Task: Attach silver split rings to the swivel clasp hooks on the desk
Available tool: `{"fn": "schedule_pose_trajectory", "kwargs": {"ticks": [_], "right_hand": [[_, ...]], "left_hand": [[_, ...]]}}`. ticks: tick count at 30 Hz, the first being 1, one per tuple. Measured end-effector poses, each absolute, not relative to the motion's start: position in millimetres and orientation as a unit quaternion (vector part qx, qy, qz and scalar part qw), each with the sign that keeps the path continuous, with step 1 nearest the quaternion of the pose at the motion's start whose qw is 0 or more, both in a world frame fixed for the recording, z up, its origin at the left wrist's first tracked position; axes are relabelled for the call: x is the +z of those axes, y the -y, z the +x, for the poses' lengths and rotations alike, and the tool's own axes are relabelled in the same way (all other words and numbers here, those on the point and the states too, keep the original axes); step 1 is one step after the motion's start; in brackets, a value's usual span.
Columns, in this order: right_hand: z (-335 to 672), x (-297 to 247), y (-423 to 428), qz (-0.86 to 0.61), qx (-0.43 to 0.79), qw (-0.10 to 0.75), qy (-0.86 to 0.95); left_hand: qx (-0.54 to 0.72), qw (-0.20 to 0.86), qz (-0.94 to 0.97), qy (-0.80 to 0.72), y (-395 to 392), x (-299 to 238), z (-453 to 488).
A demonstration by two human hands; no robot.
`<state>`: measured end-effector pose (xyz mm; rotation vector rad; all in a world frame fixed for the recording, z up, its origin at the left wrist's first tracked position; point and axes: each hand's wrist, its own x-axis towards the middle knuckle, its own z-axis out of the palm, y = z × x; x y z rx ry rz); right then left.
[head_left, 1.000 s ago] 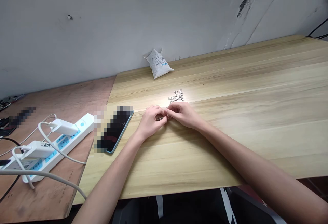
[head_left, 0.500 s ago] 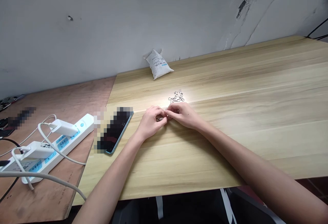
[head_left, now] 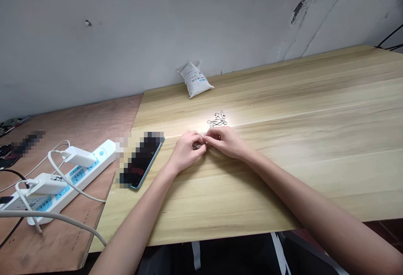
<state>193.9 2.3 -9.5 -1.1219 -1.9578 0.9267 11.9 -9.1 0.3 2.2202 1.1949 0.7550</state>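
Note:
My left hand (head_left: 185, 151) and my right hand (head_left: 226, 141) meet fingertip to fingertip low over the light wooden table (head_left: 283, 140). Both are closed in a pinch on small silver metal pieces (head_left: 199, 145) that show between the fingers. What the pieces are is too small to tell. A little heap of similar shiny metal clasps (head_left: 217, 119) lies on the table just beyond my right hand, lit by a bright spot.
A small white printed pouch (head_left: 196, 78) leans by the grey wall. A dark phone (head_left: 141, 161) lies left of my left hand. On the brown table (head_left: 63, 241) at left sits a white power strip (head_left: 59, 178) with chargers and cables.

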Motion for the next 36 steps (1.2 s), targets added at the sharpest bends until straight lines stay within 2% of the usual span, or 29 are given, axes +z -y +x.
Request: {"fn": "schedule_pose_trajectory", "kwargs": {"ticks": [36], "right_hand": [[193.8,-9.7,-3.1,-0.429,0.349,0.339,0.761]], "left_hand": [[0.275,0.253,0.815,-0.443,9.0,0.6,12.0]]}}
